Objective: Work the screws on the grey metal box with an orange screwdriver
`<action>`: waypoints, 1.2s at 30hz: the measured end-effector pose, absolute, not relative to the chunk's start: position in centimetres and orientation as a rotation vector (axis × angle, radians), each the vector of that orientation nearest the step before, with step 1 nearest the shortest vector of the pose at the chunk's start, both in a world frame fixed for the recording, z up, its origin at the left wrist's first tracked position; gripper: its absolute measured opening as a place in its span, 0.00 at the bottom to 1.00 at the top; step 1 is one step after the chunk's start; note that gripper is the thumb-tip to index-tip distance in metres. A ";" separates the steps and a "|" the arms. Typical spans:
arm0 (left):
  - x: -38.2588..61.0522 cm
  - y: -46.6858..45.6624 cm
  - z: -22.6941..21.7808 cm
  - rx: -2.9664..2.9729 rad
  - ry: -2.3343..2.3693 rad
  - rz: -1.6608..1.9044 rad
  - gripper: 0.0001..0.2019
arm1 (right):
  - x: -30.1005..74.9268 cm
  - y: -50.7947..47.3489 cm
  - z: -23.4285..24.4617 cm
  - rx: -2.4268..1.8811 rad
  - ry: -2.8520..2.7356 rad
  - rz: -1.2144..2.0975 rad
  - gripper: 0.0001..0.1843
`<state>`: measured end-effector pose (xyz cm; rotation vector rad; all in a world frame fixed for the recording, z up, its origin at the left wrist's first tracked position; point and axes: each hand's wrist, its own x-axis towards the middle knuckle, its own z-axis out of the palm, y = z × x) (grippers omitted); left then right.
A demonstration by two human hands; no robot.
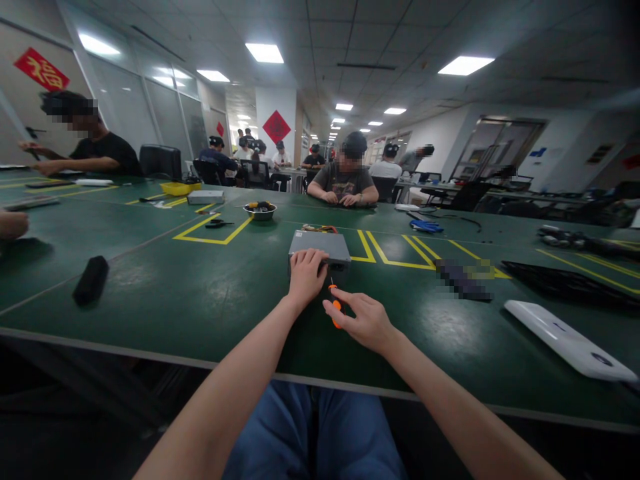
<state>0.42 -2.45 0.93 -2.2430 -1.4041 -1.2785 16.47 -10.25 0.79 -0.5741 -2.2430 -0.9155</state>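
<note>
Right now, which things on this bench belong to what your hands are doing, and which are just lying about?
In use:
left hand on a grey metal box
right hand at an orange-handled screwdriver

Lying about:
steel bowl
black pouch
white plastic slab

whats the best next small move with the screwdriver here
I'd probably close the right hand firmly around the screwdriver first. Its fingers seem only lightly on the orange handle, while the left hand already rests on the grey box, steadying it, and the tip points toward the box.
</note>
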 end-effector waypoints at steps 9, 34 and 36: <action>0.3 -2.2 0.9 -2.234 -1.382 -1.301 0.10 | 16.2 -10.0 0.3 -0.580 -2.313 -0.792 0.10; 0.5 -2.4 0.9 -2.238 -1.408 -1.290 0.10 | 16.4 -10.3 1.1 -0.598 -2.201 -0.721 0.15; 0.5 -2.4 1.0 -2.244 -1.406 -1.286 0.09 | 16.6 -10.3 1.1 -0.559 -2.165 -0.750 0.14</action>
